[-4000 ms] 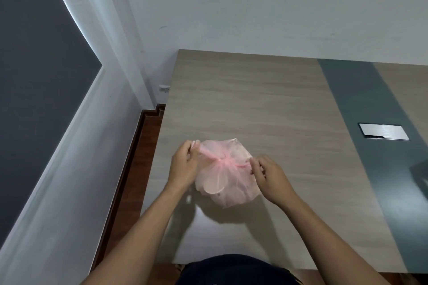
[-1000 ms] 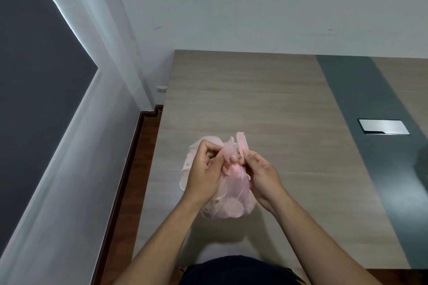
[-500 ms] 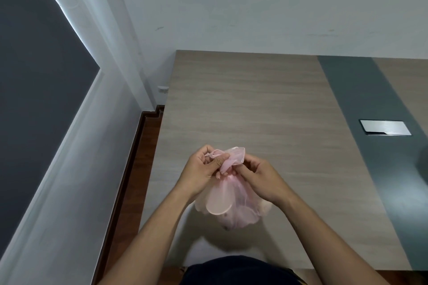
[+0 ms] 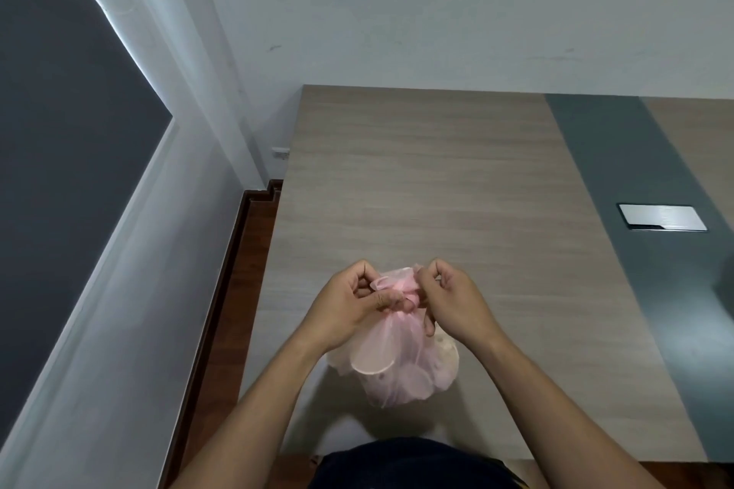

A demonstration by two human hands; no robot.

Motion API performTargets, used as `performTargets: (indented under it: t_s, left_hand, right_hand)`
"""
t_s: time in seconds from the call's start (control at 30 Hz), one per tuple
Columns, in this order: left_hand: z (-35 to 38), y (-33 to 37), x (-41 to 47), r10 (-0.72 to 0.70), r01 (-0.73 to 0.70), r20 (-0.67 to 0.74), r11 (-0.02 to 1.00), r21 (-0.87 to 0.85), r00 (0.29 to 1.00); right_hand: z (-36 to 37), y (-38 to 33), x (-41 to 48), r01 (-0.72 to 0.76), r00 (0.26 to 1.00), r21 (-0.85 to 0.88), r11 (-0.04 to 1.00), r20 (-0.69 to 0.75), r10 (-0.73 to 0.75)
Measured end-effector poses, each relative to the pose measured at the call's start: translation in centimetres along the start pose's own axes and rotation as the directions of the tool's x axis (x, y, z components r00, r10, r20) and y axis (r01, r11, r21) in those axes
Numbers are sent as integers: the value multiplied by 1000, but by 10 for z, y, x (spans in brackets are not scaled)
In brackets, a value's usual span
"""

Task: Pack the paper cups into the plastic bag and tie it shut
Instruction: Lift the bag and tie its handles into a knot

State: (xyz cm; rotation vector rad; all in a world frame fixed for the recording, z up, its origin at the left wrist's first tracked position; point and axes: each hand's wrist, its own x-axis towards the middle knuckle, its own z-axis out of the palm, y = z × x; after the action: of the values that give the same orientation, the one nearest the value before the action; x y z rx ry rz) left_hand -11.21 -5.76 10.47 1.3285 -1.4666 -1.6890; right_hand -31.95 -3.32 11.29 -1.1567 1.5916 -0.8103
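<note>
Change: since 0.5 s ago both hands have drawn the gathered neck tighter, and the loose pink loop that stood above the fingers is now a small puff between the 2 hands; the bag hangs in much the same place above the near part of the bench.
Left hand (image 4: 349, 306): closed, thumb and fingers pinching the twisted neck of the bag from the left.
Right hand (image 4: 452, 300): closed, fingertips pinching the same neck from the right, lower fingers touching the bag's upper side.
Bag (image 4: 397, 365): thin pink plastic, bulging below the hands, held up by its neck; whether its bottom touches the bench I cannot tell.
Cups (image 4: 371, 355): inside the bag, pale round shapes showing through the film; their count cannot be read.
Bench (image 4: 417, 179): wood-grain top with a dark grey band (image 4: 619, 179) along the right and a metal plate (image 4: 662, 217) set in it, well apart from the bag.
Edges: left edge runs just beside the left forearm, with floor (image 4: 246, 258) below; near edge lies under the person's body; far edge meets the wall (image 4: 437, 12).
Open room: bare top ahead of the hands and to their right.
</note>
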Motion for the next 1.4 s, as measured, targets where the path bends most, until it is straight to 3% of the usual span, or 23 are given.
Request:
performTargets:
  t_s: [0.17, 0.27, 0.37, 0.57, 0.73, 1.0, 1.1, 1.27, 1.4]
  left_hand:
    - [10, -9, 3, 274, -230, -82, 910, 346, 958]
    - [14, -9, 6, 423, -350, -80, 829, 436, 903]
    - [15, -11, 7, 480, -401, -28, 763, 506, 877]
    - [16, -17, 7, 429, -367, 25, 740, 563, 903]
    - [13, -12, 4, 291, -271, 70, 738, 618, 954]
    - [3, -9, 3, 63, -61, 0, 970, 237, 998]
    - [2, -7, 4, 80, -59, -56, 947, 315, 995]
    - [8, -7, 8, 209, -120, -90, 810, 575, 974]
    - [11, -11, 8, 255, -126, -141, 799, 588, 957]
  right_hand:
    - [4, 3, 6, -129, 991, -14, 992, -41, 128]
    - [5, 1, 7, -168, 985, -33, 985, -29, 167]
    - [3, 2, 9, -203, 979, -21, 979, -11, 202]
    - [5, 14, 15, -207, 978, 10, 978, -38, 207]
    - [7, 20, 14, -163, 986, -79, 983, -58, 159]
    - [9, 13, 8, 40, 999, -97, 994, 8, -39]
    - [10, 13, 9, 75, 996, -125, 989, 60, -68]
    - [11, 6, 8, 10, 982, -62, 998, 190, 2]
    - [9, 1, 10, -14, 977, -47, 999, 213, 23]
